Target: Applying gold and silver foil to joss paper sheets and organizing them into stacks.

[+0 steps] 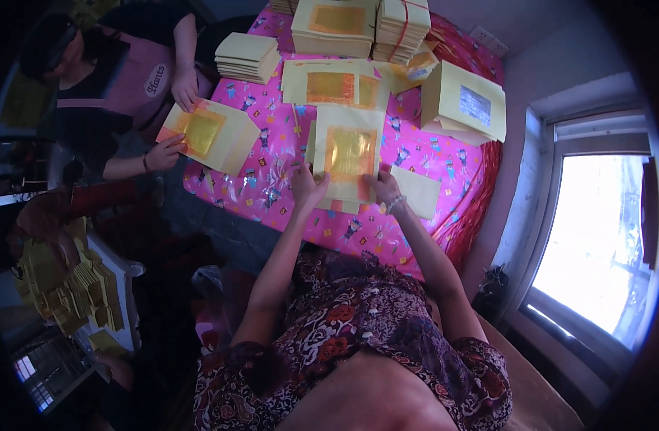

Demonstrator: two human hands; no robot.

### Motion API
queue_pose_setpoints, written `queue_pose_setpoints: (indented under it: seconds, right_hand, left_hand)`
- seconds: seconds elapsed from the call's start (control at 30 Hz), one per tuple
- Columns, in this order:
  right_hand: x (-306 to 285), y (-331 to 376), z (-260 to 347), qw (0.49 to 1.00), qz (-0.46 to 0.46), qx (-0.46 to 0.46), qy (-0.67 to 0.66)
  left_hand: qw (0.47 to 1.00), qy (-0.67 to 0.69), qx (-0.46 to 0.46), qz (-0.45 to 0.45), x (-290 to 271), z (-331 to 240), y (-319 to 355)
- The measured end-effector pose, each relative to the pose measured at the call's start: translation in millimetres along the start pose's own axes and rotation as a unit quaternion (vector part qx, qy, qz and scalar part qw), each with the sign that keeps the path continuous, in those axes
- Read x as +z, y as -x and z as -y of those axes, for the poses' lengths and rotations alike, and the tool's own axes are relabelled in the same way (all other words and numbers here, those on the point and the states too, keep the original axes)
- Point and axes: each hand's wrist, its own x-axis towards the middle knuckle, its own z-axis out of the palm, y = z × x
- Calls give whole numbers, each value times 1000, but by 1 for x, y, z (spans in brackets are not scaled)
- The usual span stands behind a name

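Between my two hands is a pale yellow paper sheet [351,118] with a shiny gold foil square bordered in orange. My left hand [311,188] pinches its lower left edge, thumb on top. At the lower right edge my right hand [384,187], with a bracelet at the wrist, grips it the same way. More sheets show beneath it, some with pink-orange edges. Just beyond lie yellow sheets with an orange-gold patch [331,87], partly overlapped by the held one. A blank pale sheet [419,192] rests by my right hand.
At left a person in a pink apron [139,72] handles a gold-patched sheet [203,136]. Paper stacks [247,57] stand at the back, one tied bundle [401,32] among them. A silver-patched stack [463,108] sits right on the pink patterned tablecloth [265,176]. A window [595,244] is beside me.
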Motion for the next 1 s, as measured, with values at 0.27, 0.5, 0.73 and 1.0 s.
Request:
queue_pose_setpoints:
  seconds: [0.27,0.5,0.73,1.0]
  right_hand:
    - [21,32,20,983,-137,-90,85]
    - [18,39,23,981,-154,-115,31]
    - [4,29,32,957,7,-137,-254]
    - [82,63,67,961,80,-44,-262]
  left_hand:
    - [1000,27,3,-14,-2,8,5]
    - [988,152,-20,16,-4,12,-3]
    - [943,292,-125,98,-31,5,-6]
    - [783,548,-195,219,-131,56,34]
